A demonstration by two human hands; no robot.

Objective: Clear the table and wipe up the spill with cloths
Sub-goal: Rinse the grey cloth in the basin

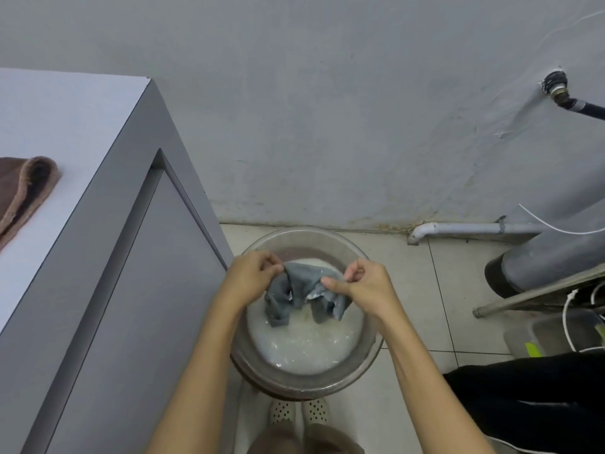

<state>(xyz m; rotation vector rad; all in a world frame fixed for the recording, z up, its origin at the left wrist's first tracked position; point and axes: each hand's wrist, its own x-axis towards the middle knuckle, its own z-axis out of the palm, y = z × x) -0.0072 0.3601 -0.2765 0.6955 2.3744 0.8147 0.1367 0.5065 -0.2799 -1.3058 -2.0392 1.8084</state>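
Rinsing step: the left hand [253, 273] and right hand [361, 286] each pinch an edge of the grey cloth [296, 298] over the basin [248, 368] of cloudy, apparently soapy water on the floor; next, wringing, then back to the counter [65, 132].

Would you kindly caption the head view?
Both hands hold a grey cloth over a basin of cloudy water.

A plain utility or wash area: stained grey plaster wall [327, 109], pale tiled floor [458, 290], white plastic drain pipe [474, 228] along the skirting, and a corroded wall tap fitting [556, 88].
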